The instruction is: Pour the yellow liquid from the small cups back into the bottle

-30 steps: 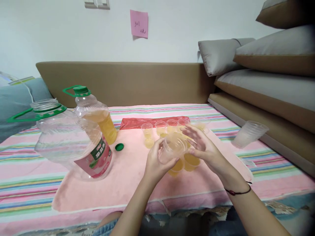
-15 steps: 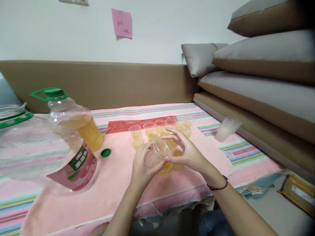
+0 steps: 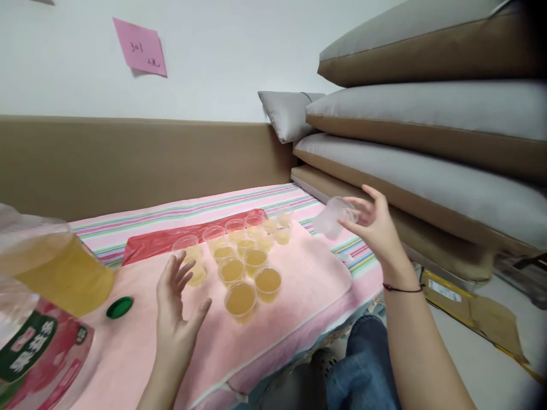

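Fingers of the left hand point(image 3: 174, 324) are apart and empty, while the right hand point(image 3: 378, 230) reaches the stack point(image 3: 328, 221), its grip not clear; juice already stands in grouped cups point(image 3: 240, 299), the stack looks unfilled, and bare mat point(image 3: 301, 279) gives room toward its right edge.

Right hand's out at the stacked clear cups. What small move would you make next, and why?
I'd probably close the right hand's thumb and fingers lightly on the stacked cups: they are already at the rim end, though I can't tell if they grip. The left hand is open and empty, near the filled cups, so I'd keep it clear of them.
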